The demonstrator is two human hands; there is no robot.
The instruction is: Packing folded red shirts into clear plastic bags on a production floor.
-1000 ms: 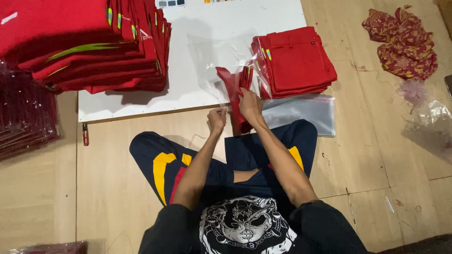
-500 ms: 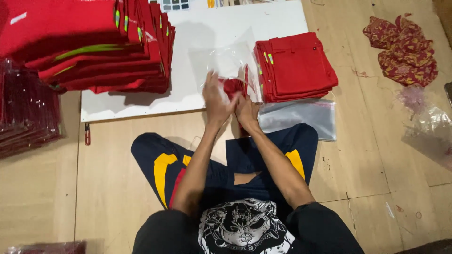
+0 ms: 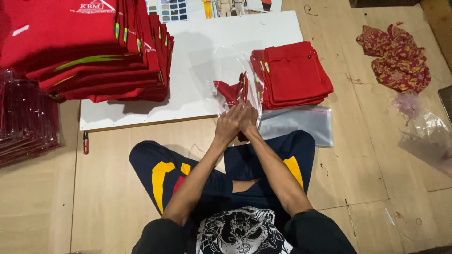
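Observation:
My left hand [image 3: 229, 123] and my right hand [image 3: 248, 119] are pressed together over my lap, both gripping the mouth of a clear plastic bag [image 3: 230, 70]. A folded red garment [image 3: 233, 90] sits partly inside the bag, which rises above my hands over the white board [image 3: 188, 70]. A short stack of folded red garments [image 3: 294, 75] lies just right of the bag. A tall pile of folded red shirts [image 3: 89, 51] fills the upper left.
Flat clear bags [image 3: 299, 124] lie under the short stack on the wooden floor [image 3: 367, 188]. Bagged red garments [image 3: 26, 122] are stacked at far left. A patterned red cloth [image 3: 395, 59] and crumpled plastic [image 3: 423, 134] lie at right. A small lighter [image 3: 85, 142] rests by the board.
My hands rose from my knees and came together at the bag's mouth. The red garment went from loose in my hands to partly inside the bag.

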